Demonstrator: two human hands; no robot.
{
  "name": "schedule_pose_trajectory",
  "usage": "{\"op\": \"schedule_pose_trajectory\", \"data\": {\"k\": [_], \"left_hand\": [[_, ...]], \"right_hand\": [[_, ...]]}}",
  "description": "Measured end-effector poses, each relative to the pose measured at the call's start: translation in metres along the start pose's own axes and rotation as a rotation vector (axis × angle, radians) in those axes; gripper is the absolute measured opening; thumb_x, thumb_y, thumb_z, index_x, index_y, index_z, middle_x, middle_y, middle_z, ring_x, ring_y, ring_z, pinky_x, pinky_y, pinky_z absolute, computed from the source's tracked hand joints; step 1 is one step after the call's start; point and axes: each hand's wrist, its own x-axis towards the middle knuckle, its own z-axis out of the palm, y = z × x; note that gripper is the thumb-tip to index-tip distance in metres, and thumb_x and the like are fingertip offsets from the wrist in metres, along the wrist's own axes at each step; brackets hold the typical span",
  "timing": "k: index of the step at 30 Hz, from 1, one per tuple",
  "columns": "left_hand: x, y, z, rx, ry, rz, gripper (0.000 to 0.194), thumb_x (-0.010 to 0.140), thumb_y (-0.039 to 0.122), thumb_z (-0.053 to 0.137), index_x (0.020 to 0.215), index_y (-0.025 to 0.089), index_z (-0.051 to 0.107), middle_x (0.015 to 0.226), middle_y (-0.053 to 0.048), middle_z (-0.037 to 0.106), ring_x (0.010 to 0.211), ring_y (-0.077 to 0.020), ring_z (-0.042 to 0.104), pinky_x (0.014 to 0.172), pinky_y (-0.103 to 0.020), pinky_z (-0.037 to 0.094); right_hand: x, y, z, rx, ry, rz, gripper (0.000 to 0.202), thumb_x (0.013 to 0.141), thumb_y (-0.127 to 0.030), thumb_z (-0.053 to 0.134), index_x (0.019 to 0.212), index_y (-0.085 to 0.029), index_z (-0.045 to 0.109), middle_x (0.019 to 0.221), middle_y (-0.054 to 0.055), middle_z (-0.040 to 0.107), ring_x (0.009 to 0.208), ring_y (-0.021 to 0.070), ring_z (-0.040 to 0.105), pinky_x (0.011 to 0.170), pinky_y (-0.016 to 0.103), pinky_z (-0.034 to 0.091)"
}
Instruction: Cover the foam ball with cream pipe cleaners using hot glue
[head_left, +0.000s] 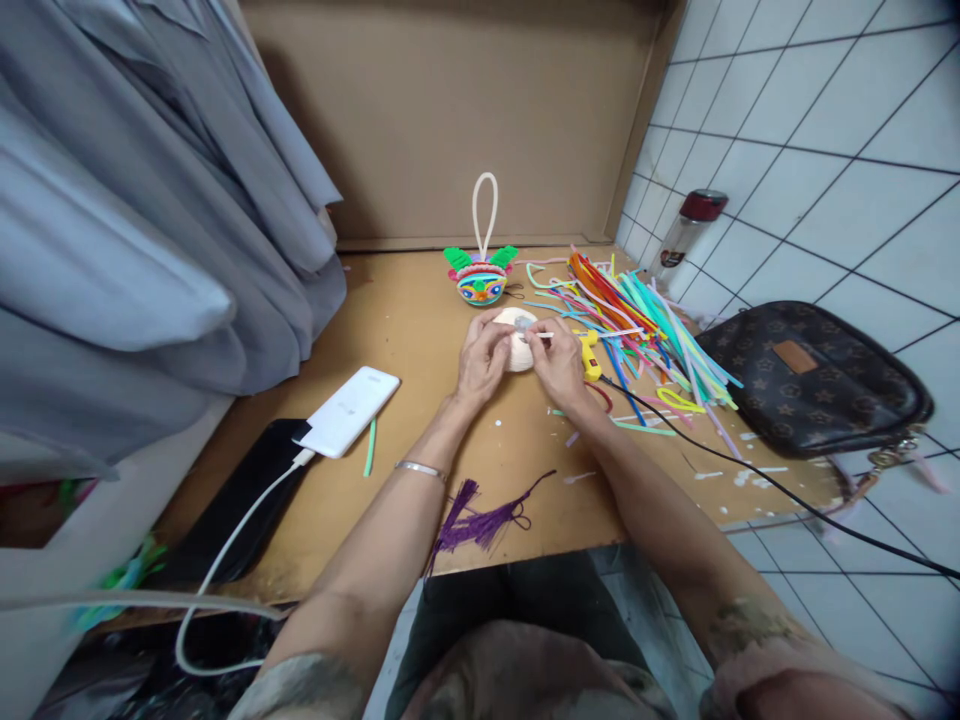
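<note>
A round cream-coloured piece with a greyish patch near its top sits between both hands over the table. My left hand grips its left side, fingers bent against the edge. My right hand is closed in a pinch on a thin white strip that lies across the piece's upper right part. Just right of that hand rests a yellow glue gun with a black cord. Behind the hands stands a colourful animal-head ornament with green ears and a white loop.
Coloured pipe cleaners are heaped at right, beside a brown patterned bag and a red-lidded bottle. Purple tassels lie near the front edge. A white power bank with a cable and a black case are at left.
</note>
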Motion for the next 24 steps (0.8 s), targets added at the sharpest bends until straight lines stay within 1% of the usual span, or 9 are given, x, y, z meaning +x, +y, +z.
{"op": "schedule_pose_trajectory", "data": {"k": [2, 5, 7, 11, 16, 20, 22, 24], "left_hand": [[-0.001, 0.001, 0.000, 0.041, -0.035, 0.006, 0.030, 0.100, 0.045, 0.058, 0.118, 0.023, 0.066, 0.141, -0.014, 0.060, 0.135, -0.0278, 0.060, 0.117, -0.050, 0.050], [-0.003, 0.002, 0.001, 0.119, -0.072, 0.036, 0.045, 0.088, 0.045, 0.074, 0.124, 0.022, 0.061, 0.148, -0.017, 0.057, 0.142, -0.0333, 0.056, 0.119, -0.055, 0.047], [-0.004, 0.002, 0.003, 0.157, -0.067, 0.056, 0.055, 0.082, 0.045, 0.080, 0.126, 0.021, 0.059, 0.149, -0.019, 0.057, 0.142, -0.0363, 0.056, 0.119, -0.057, 0.046], [-0.005, -0.003, 0.008, 0.154, -0.046, 0.045, 0.063, 0.078, 0.046, 0.085, 0.128, 0.022, 0.055, 0.152, -0.020, 0.055, 0.144, -0.0369, 0.056, 0.118, -0.057, 0.048], [-0.006, -0.011, 0.015, 0.097, 0.018, 0.044, 0.062, 0.081, 0.047, 0.082, 0.129, 0.023, 0.052, 0.153, -0.019, 0.051, 0.146, -0.0347, 0.054, 0.116, -0.055, 0.052], [-0.004, -0.013, 0.018, 0.001, 0.075, -0.053, 0.062, 0.076, 0.041, 0.084, 0.126, 0.024, 0.051, 0.148, -0.017, 0.054, 0.139, -0.0321, 0.059, 0.114, -0.051, 0.053], [-0.002, -0.013, 0.017, -0.095, 0.117, -0.147, 0.066, 0.071, 0.039, 0.088, 0.123, 0.024, 0.051, 0.144, -0.015, 0.056, 0.133, -0.0308, 0.063, 0.112, -0.048, 0.054], [0.001, -0.014, 0.015, -0.212, 0.131, -0.258, 0.073, 0.065, 0.039, 0.091, 0.122, 0.024, 0.049, 0.138, -0.013, 0.060, 0.125, -0.0281, 0.067, 0.107, -0.044, 0.057]], "right_hand": [[0.000, 0.001, 0.001, 0.002, 0.007, 0.005, 0.019, 0.101, -0.032, 0.054, 0.087, -0.023, 0.064, 0.095, 0.007, 0.070, 0.091, 0.0228, 0.064, 0.086, 0.036, 0.051], [0.000, 0.001, 0.001, 0.010, 0.015, 0.015, 0.019, 0.101, -0.033, 0.055, 0.087, -0.024, 0.064, 0.095, 0.006, 0.071, 0.090, 0.0224, 0.064, 0.086, 0.037, 0.052], [-0.001, -0.001, 0.001, 0.014, 0.016, 0.016, 0.018, 0.101, -0.033, 0.056, 0.086, -0.024, 0.063, 0.095, 0.006, 0.070, 0.090, 0.0225, 0.065, 0.086, 0.037, 0.052], [-0.003, -0.005, 0.001, 0.030, 0.013, -0.014, 0.015, 0.100, -0.032, 0.058, 0.089, -0.024, 0.064, 0.095, 0.005, 0.069, 0.091, 0.0229, 0.065, 0.086, 0.037, 0.052], [-0.005, -0.005, 0.007, 0.059, -0.009, -0.044, 0.017, 0.099, -0.037, 0.059, 0.095, -0.023, 0.067, 0.093, 0.005, 0.067, 0.088, 0.0223, 0.064, 0.084, 0.037, 0.054], [-0.006, -0.003, 0.011, 0.113, -0.049, -0.112, 0.024, 0.097, -0.039, 0.059, 0.110, -0.023, 0.070, 0.098, 0.006, 0.067, 0.088, 0.0230, 0.064, 0.085, 0.040, 0.057], [-0.006, -0.004, 0.009, 0.122, -0.036, -0.157, 0.030, 0.097, -0.039, 0.057, 0.118, -0.022, 0.070, 0.104, 0.008, 0.067, 0.096, 0.0249, 0.065, 0.091, 0.043, 0.057], [-0.005, -0.004, 0.005, 0.099, -0.003, -0.158, 0.038, 0.099, -0.042, 0.055, 0.128, -0.022, 0.066, 0.116, 0.012, 0.066, 0.108, 0.0278, 0.064, 0.099, 0.048, 0.056]]}}
